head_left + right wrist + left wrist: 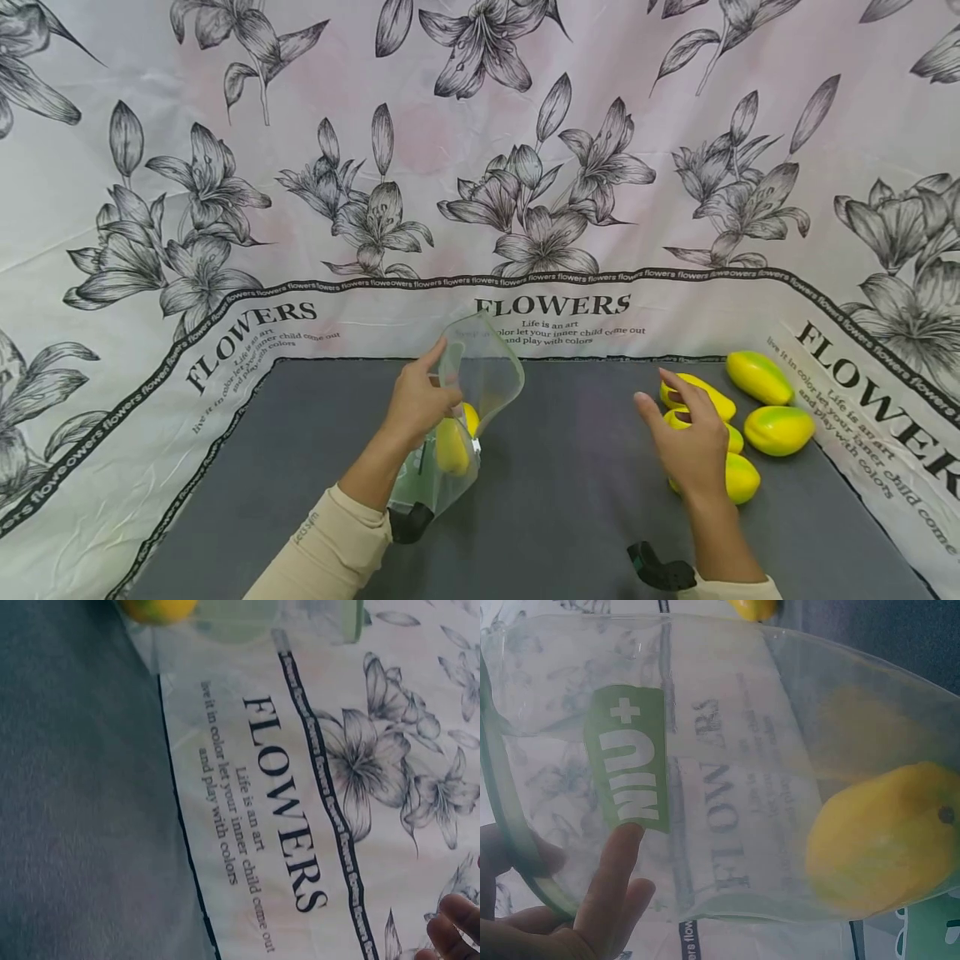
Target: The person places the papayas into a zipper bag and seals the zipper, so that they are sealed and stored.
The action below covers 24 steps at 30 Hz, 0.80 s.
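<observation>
My left hand (420, 404) pinches the rim of a clear plastic bag (491, 371), holding it up over the grey table. A green label with white lettering shows on the bag's side in the left wrist view. A yellow mango (885, 840) lies low in the bag, with a fainter yellow shape behind it. Away to the right, my right hand (693, 450) is held with thumb and fingers spread, nothing between them. It overlaps several yellow-green mangoes (738, 479) in the head view and partly hides them. Only its fingertips (450, 922) show in the right wrist view.
Two more mangoes, one at the back (757, 377) and one at the side (780, 431), lie by the table's right edge. A white cloth (420, 325) printed with flowers and lettering borders the grey tabletop (570, 467) and rises behind it.
</observation>
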Motion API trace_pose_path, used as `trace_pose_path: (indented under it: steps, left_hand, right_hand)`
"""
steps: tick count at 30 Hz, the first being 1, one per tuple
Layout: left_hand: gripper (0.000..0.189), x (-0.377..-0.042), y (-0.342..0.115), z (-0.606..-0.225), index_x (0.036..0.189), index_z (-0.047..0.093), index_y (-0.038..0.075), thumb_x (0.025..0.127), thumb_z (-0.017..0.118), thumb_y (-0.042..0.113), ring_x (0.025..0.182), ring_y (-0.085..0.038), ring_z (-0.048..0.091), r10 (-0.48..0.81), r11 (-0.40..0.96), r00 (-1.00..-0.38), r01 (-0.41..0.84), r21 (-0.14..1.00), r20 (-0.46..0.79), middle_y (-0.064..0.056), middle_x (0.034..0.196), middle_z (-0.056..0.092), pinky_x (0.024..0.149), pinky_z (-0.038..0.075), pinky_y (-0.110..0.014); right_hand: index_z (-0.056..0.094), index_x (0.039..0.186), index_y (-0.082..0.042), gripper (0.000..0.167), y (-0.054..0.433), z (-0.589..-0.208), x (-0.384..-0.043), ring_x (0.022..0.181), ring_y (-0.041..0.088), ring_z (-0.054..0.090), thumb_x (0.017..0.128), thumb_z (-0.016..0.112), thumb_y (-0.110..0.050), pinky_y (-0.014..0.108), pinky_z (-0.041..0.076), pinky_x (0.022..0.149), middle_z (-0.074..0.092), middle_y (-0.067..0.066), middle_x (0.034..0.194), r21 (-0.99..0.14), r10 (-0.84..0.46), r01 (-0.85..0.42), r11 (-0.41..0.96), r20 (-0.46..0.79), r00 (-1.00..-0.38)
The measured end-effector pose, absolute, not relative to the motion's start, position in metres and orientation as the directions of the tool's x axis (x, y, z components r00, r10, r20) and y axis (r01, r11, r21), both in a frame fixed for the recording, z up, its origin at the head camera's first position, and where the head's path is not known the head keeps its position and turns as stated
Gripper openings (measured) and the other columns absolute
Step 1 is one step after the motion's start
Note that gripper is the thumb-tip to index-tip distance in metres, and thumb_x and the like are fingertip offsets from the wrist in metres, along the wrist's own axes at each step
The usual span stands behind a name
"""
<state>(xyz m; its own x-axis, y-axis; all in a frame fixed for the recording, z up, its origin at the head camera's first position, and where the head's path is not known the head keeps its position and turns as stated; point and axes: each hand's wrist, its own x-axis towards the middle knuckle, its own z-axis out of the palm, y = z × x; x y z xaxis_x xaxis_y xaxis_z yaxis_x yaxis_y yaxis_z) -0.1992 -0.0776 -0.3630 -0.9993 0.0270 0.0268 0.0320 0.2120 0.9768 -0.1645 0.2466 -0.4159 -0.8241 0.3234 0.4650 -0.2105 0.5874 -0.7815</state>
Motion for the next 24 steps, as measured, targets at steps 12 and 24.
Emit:
trace_pose_path:
  steps: [12,24]
  left_hand:
    - [0.093,-0.200,-0.080,-0.366,0.153,0.029,0.020,0.071,0.056,-0.014,0.057,-0.023,0.062,0.038,0.211,-0.999,0.039,0.977,0.031,-0.027,0.129,0.053,0.052,0.049,-0.029]
    - [0.093,-0.197,-0.080,-0.364,0.153,0.029,0.021,0.071,0.056,-0.013,0.054,-0.023,0.061,0.040,0.228,-0.999,0.041,0.973,0.032,-0.024,0.125,0.057,0.051,0.047,-0.028]
  right_hand:
    - [0.065,0.128,-0.015,0.044,0.290,-0.422,-0.157,0.100,0.003,0.051,0.085,0.074,-0.020,0.016,0.038,0.079,0.060,0.001,0.120,-0.804,0.451,-0.200,0.560,0.499,-0.740]
    - [0.063,0.131,-0.014,0.047,0.325,-0.429,-0.147,0.097,-0.001,0.048,0.086,0.072,-0.025,0.018,0.039,0.078,0.058,-0.008,0.115,-0.863,0.584,-0.052,0.503,0.384,-0.715]
